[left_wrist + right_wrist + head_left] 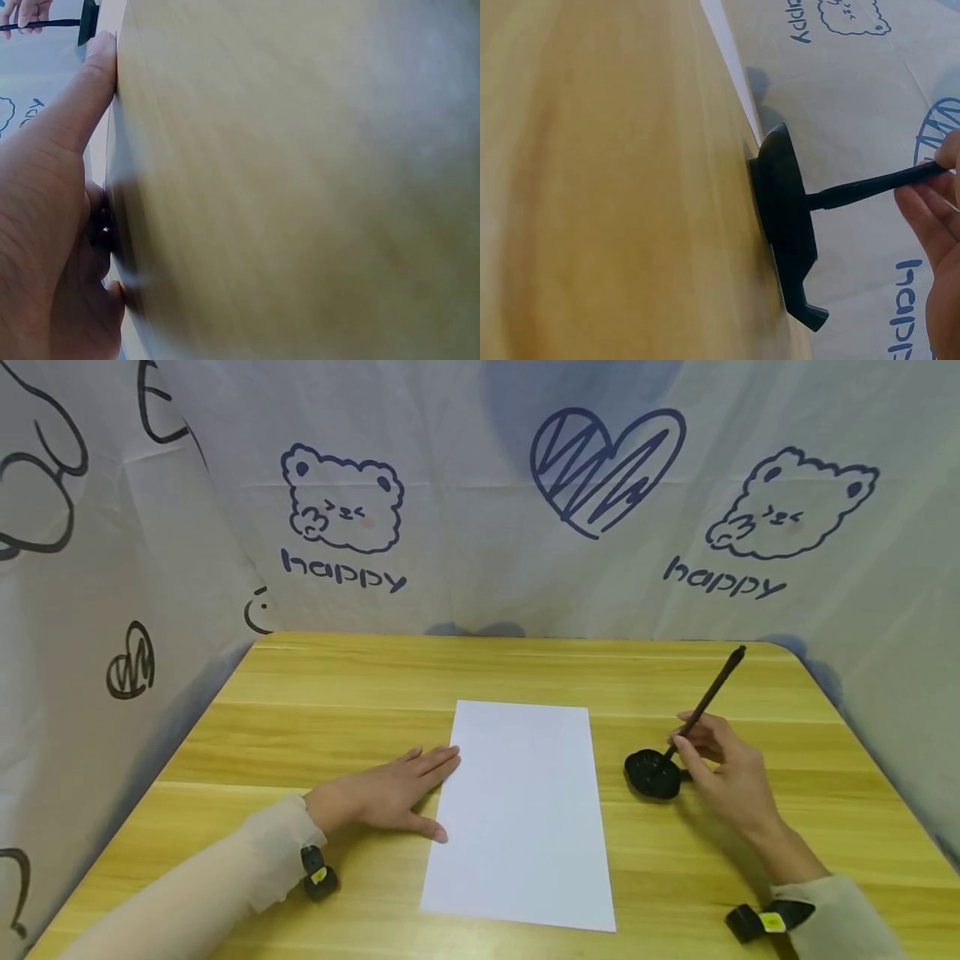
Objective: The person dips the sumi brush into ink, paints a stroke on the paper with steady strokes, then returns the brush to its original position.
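A blank white sheet of paper point(525, 818) lies on the wooden table. My left hand point(397, 789) rests flat with fingers spread, its fingertips and thumb at the sheet's left edge. On the right, my right hand point(727, 768) pinches a dark writing brush point(708, 697) between thumb and fingers. The brush leans up to the right, its lower end inside a small black ink dish point(651, 777) with a scalloped rim. In the right wrist view the dish point(784, 202) shows side-on with a short spout-like handle, and its wall hides the brush tip.
The table point(360, 685) has a light wood grain and rounded far corners. White cloth point(465, 527) with drawn bears, hearts and writing hangs behind it and along both sides. A black device with a yellow label is strapped at each wrist.
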### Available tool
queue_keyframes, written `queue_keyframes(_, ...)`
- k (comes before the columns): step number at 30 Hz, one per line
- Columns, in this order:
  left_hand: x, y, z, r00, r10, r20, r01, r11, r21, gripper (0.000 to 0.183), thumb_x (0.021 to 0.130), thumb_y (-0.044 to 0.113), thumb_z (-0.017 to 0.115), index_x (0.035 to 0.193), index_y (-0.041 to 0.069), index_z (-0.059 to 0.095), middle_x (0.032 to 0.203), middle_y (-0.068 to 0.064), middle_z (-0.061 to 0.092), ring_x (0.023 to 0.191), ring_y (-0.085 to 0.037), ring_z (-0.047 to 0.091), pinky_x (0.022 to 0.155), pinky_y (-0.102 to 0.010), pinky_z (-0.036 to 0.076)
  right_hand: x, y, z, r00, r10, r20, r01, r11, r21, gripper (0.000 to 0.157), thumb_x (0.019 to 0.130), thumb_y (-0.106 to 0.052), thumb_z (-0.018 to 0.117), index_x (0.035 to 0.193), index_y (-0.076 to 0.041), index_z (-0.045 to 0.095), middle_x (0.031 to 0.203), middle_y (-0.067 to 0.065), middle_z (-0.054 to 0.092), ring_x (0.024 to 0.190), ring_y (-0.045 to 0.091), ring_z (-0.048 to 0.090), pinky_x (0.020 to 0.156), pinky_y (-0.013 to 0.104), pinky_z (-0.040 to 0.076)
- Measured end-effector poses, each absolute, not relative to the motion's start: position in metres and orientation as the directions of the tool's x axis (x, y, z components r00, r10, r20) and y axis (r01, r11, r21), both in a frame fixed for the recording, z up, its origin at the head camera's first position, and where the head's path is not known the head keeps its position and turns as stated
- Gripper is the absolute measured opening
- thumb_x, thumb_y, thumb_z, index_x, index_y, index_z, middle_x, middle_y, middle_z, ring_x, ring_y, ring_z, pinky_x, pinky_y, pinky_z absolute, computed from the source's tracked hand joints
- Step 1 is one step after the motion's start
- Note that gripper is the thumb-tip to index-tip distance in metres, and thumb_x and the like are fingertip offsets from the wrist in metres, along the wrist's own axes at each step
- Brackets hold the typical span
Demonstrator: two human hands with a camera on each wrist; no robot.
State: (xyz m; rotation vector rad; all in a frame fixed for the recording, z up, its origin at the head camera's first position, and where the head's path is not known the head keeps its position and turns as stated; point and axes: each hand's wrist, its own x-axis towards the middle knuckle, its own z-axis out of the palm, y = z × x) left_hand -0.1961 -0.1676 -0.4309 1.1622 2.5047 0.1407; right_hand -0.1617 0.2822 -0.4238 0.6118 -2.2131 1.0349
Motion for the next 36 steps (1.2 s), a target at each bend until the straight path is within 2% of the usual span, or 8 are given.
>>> queue_keyframes(6, -0.1966, -0.1681, -0.4324, -0.59, 0.754, -0.289, 0.718, 0.653, 0.239, 0.112, 0.082, 0.081, 0.044, 0.158, 0.01, 0.001, 0.164, -0.003, -0.003, 0.149, -0.016, -0.001, 0.12, -0.04, 0.003, -0.1605, 0.284, -0.4191, -0.698, -0.105, 0.708, -0.637, 0.542, -0.548, 0.044, 0.079, 0.025, 0.064, 0.12, 0.008, 0.06, 0.095, 0.018, 0.068, 0.089, -0.001, 0.065, 0.077, 0.01, 0.051)
queue_keyframes(12, -0.1969, -0.1685, -0.4329, -0.593, 0.751, -0.291, 0.714, 0.658, 0.241, 0.113, 0.082, 0.081, 0.044, 0.158, 0.011, 0.001, 0.164, -0.002, -0.003, 0.148, -0.016, -0.001, 0.12, -0.04, 0.003, -0.1614, 0.2873, -0.4201, -0.698, -0.19, 0.69, -0.654, 0.561, -0.508, 0.044, 0.079, 0.023, 0.066, 0.119, 0.006, 0.061, 0.094, 0.014, 0.069, 0.089, -0.002, 0.064, 0.076, 0.01, 0.051)
queue_keyframes(17, -0.1972, -0.1687, -0.4339, -0.596, 0.747, -0.295, 0.71, 0.662, 0.24, 0.112, 0.081, 0.082, 0.043, 0.158, 0.012, 0.0, 0.164, -0.002, -0.004, 0.148, -0.015, -0.002, 0.12, -0.039, 0.002, -0.1638, 0.2896, -0.4231, -0.677, -0.26, 0.688, -0.685, 0.564, -0.461, 0.05, 0.073, 0.027, 0.068, 0.118, 0.005, 0.061, 0.093, 0.011, 0.07, 0.09, -0.003, 0.063, 0.075, 0.009, 0.05)
queue_keyframes(22, -0.1966, -0.1691, -0.4343, -0.592, 0.754, -0.285, 0.716, 0.654, 0.243, 0.112, 0.082, 0.081, 0.043, 0.158, 0.011, 0.001, 0.164, -0.003, -0.003, 0.148, -0.016, -0.001, 0.12, -0.039, 0.002, -0.1637, 0.2881, -0.4229, -0.687, -0.278, 0.672, -0.681, 0.569, -0.46, 0.053, 0.071, 0.028, 0.069, 0.117, 0.003, 0.061, 0.092, 0.009, 0.07, 0.09, -0.006, 0.061, 0.074, 0.008, 0.05)
queue_keyframes(26, -0.1962, -0.1691, -0.4348, -0.593, 0.755, -0.282, 0.714, 0.654, 0.249, 0.112, 0.082, 0.081, 0.044, 0.158, 0.011, 0.002, 0.164, -0.003, -0.003, 0.149, -0.016, -0.001, 0.12, -0.04, 0.003, -0.1634, 0.2872, -0.424, -0.693, -0.276, 0.666, -0.672, 0.583, -0.457, 0.049, 0.071, 0.029, 0.068, 0.113, 0.005, 0.06, 0.089, 0.012, 0.07, 0.088, -0.006, 0.062, 0.072, 0.009, 0.051)
queue_keyframes(32, -0.1963, -0.1688, -0.4353, -0.592, 0.758, -0.275, 0.718, 0.651, 0.248, 0.111, 0.083, 0.08, 0.044, 0.158, 0.01, 0.002, 0.164, -0.003, -0.002, 0.149, -0.017, 0.0, 0.12, -0.04, 0.003, -0.1619, 0.2891, -0.4241, -0.715, -0.264, 0.647, -0.653, 0.583, -0.484, 0.046, 0.075, 0.026, 0.067, 0.115, 0.003, 0.059, 0.092, 0.011, 0.071, 0.088, -0.002, 0.063, 0.072, 0.008, 0.05)
queue_keyframes(36, -0.1964, -0.1688, -0.4365, -0.593, 0.757, -0.274, 0.718, 0.651, 0.246, 0.112, 0.082, 0.081, 0.044, 0.158, 0.01, 0.002, 0.164, -0.003, -0.002, 0.149, -0.016, -0.001, 0.12, -0.04, 0.002, -0.1604, 0.2902, -0.4233, -0.729, -0.235, 0.643, -0.655, 0.514, -0.554, 0.042, 0.082, 0.023, 0.062, 0.119, 0.004, 0.058, 0.096, 0.012, 0.07, 0.089, 0.003, 0.066, 0.073, 0.012, 0.052)
